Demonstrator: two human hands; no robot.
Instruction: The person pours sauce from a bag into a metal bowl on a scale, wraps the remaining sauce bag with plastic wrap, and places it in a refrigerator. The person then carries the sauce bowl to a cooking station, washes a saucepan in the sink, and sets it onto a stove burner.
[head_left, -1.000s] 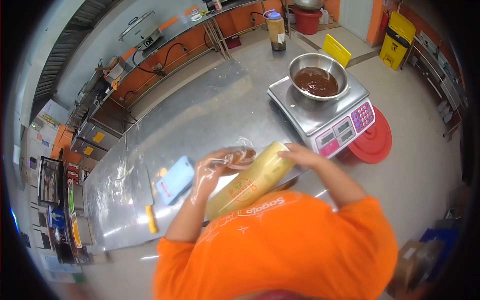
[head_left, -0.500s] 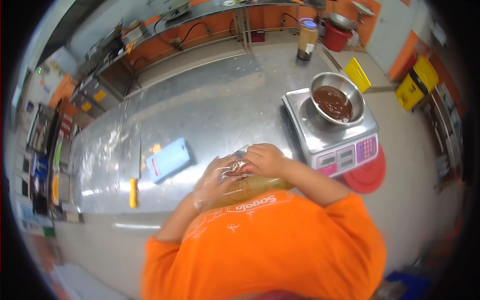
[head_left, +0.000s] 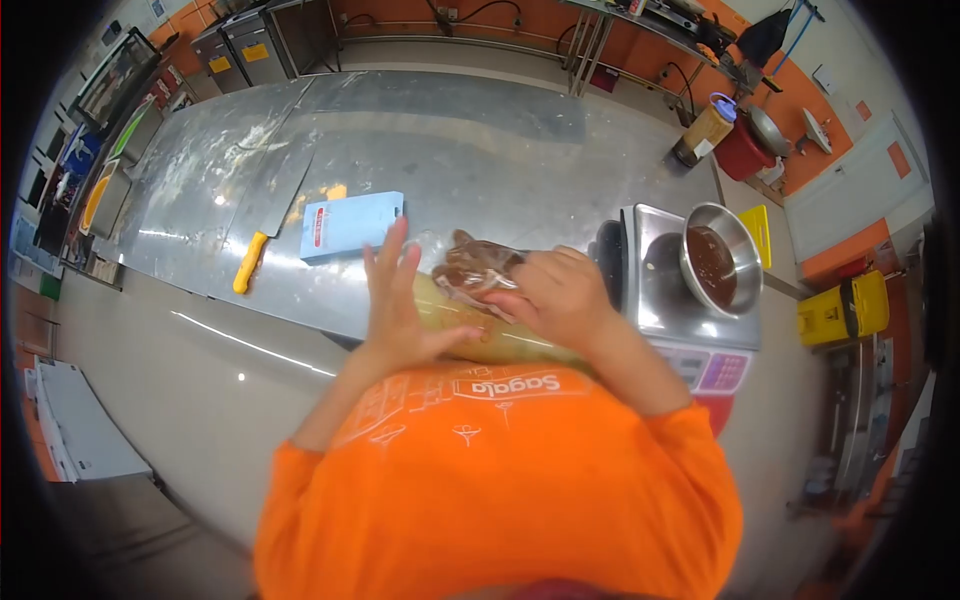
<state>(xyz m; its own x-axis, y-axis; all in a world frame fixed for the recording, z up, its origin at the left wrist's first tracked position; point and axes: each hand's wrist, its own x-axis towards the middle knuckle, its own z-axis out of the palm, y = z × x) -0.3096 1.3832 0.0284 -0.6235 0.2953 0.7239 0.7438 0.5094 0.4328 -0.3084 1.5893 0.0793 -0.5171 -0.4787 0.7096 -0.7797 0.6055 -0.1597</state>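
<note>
My right hand [head_left: 568,297] is closed around a clear plastic bag [head_left: 478,268] with brown, chocolate-like filling in it. The bag's filled part lies to the left of that hand, near the table's front edge. My left hand [head_left: 397,312] is off the bag, its fingers spread and its palm bare. Between the hands and my shirt lies a long, shiny yellow-green thing [head_left: 440,308], rounded like a roll. Its ends are partly hidden by my hands and shirt, and I cannot tell its kind.
A light-blue box [head_left: 350,226] and a yellow-handled knife [head_left: 252,262] lie on the steel table [head_left: 450,150] to the left. On the right, a scale [head_left: 665,300] bears a steel bowl [head_left: 752,262] of brown liquid. A purple-capped bottle [head_left: 706,132] stands farther back.
My left hand has come away from the bag and spread its fingers; the right keeps hold of it. More brown filling shows now. The camera's view has turned and shifted.
</note>
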